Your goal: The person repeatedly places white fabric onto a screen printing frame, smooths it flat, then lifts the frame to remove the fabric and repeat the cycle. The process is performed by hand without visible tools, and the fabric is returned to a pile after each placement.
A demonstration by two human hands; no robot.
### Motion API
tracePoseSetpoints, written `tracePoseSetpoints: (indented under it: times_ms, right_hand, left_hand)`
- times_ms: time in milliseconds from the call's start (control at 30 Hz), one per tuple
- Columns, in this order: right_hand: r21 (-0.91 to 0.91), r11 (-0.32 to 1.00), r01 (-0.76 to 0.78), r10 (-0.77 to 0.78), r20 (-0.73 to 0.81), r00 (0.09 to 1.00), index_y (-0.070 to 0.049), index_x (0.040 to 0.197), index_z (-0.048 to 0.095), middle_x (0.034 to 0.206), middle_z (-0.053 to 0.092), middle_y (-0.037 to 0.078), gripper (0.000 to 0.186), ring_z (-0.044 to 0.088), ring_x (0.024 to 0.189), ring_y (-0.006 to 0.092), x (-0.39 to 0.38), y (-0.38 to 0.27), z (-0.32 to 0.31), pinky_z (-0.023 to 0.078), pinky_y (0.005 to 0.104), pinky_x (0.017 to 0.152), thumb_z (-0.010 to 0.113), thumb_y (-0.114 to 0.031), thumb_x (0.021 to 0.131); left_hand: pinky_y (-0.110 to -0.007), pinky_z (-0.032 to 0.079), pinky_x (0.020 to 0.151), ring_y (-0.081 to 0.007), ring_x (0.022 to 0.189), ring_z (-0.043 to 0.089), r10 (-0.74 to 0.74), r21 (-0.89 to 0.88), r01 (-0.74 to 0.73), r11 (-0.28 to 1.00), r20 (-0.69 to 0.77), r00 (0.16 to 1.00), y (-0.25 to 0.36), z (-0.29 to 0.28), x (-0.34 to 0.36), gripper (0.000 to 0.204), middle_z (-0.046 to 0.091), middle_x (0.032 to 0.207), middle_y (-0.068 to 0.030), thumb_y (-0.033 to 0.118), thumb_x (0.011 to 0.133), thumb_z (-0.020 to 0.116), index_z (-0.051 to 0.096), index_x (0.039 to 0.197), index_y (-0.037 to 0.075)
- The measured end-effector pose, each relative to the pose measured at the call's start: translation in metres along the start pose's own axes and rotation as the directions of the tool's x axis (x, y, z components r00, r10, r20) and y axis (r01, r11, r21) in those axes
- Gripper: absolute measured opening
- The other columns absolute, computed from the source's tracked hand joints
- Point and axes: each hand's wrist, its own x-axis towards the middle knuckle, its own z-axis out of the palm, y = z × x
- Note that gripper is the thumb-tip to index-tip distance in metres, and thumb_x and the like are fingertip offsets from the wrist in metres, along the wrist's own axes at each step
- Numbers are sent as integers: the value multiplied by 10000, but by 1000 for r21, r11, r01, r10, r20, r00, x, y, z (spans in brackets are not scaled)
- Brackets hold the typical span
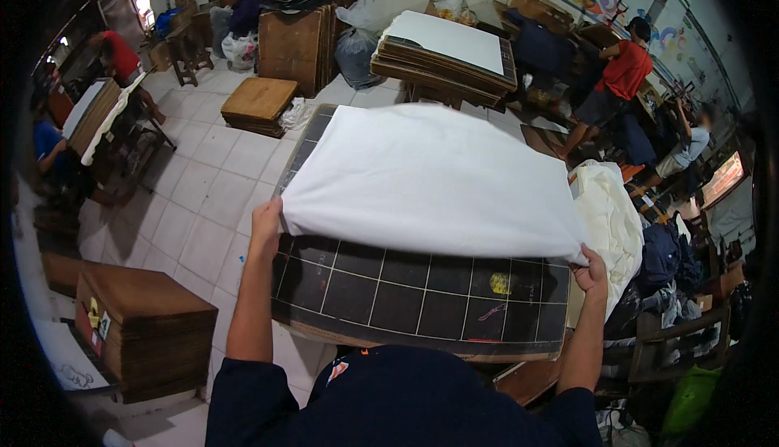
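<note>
My left hand [268,216] grips the near left corner of a white fabric [430,175], fingers pinched round its edge. At the near right corner my right hand [586,264] is closed on the same fabric. The cloth is stretched between both hands over the far half of a black board [381,301] marked with a light grid. The board's near half shows, with a small yellow patch and some red marks on it. A heap of cream cloth [613,228] lies just right of the board.
Stacked brown boards stand at lower left [146,293], on the tiled floor [195,220] and on a stand [442,58] ahead, topped with a white sheet. People in red [617,66] and light blue [694,143] work at right; others [49,143] work at left. Bags and bundles crowd the right.
</note>
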Motion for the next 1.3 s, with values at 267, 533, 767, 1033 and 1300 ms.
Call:
tracePoseSetpoints:
  times_ms: [267,533,767,1033,1300]
  right_hand:
    - [-302,951,-68,-19,-276,961,13,1154,623,1009,692,112,395,671,801,236,19,13,2,550,369,718,644,-318,941]
    - [-745,665,55,-396,-289,872,15,955,684,711,631,55,345,579,612,142,2,29,-14,454,330,535,644,-328,953]
    - [-623,782,16,-251,-291,923,0,993,657,700,611,14,314,584,640,128,-58,28,-36,460,310,567,642,-310,949]
    - [-903,429,2,-426,-201,882,-3,724,554,645,466,-21,363,412,614,101,-32,27,-31,354,323,545,635,-279,944]
    - [-865,501,4,-440,-251,862,18,722,536,641,423,-12,433,354,634,109,-62,26,-56,339,346,563,571,-317,995]
  left_hand:
    - [-272,448,610,-101,680,542,225,541,-196,818,12,974,-8,13,-3,387,644,830,-45,137,884,669,615,1216,-55]
    - [-370,519,718,-258,787,674,454,733,-234,639,-113,884,-3,27,-19,387,692,928,-197,99,882,633,590,1250,-14]
    - [-434,516,770,-357,800,686,394,737,-190,648,-111,912,-7,11,-77,514,685,868,-220,152,884,616,501,1361,-2]
    - [-493,496,729,-421,786,667,334,817,-149,558,-57,941,6,47,-86,633,680,827,-204,248,901,640,412,1455,45]
    - [-499,502,816,-461,912,661,440,838,-160,522,-104,892,2,24,-107,502,685,963,-289,177,912,611,503,1389,64]
